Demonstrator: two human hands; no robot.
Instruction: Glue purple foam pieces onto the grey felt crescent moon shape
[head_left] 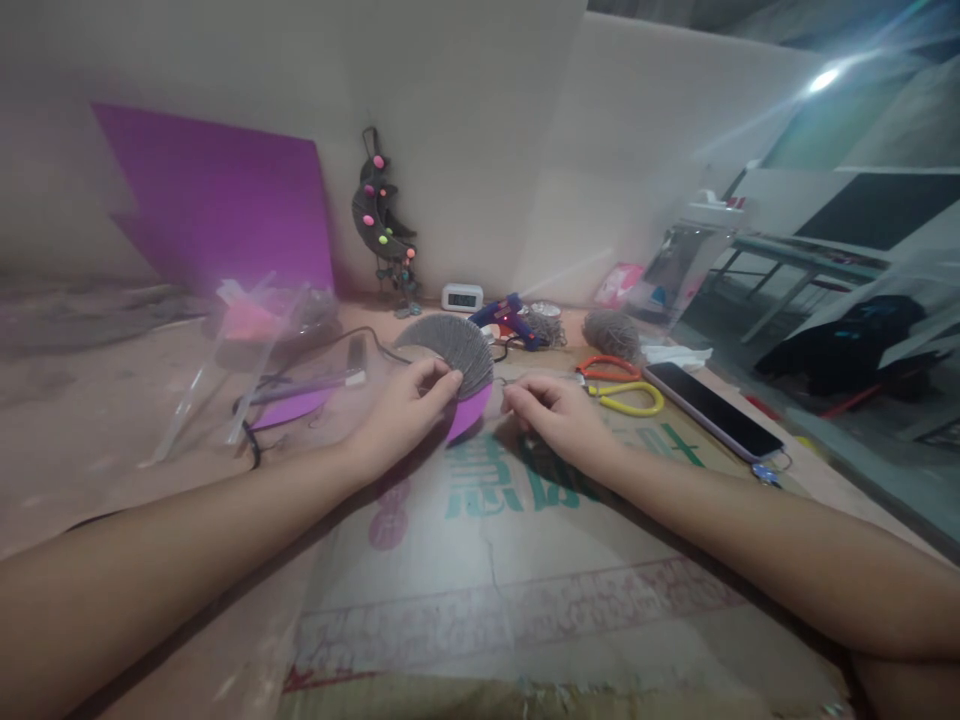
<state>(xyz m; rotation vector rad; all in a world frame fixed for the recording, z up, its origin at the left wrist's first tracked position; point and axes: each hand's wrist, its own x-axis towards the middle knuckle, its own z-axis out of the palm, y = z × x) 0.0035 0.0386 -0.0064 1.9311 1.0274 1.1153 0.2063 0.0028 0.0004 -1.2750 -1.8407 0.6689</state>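
Observation:
My left hand (409, 408) is closed on a crescent-shaped card, pinching it between thumb and fingers. Grey yarn (454, 340) is wound closely around most of this crescent, while its near tip shows bare purple card (471, 412). To the right, my right hand (556, 412) has its thumb and index finger pressed together. A thin grey strand appears to run from the crescent to those fingertips. Both hands are just above a printed cardboard sheet (525, 560).
Behind stand a glue gun (510, 318), a small clock (462, 297) and a yarn ball (611, 333). Scissors (630, 398) and a phone (712, 410) lie right. A decorated moon (371, 215) hangs on the wall; purple card (232, 190) and clear sticks (266, 370) are left.

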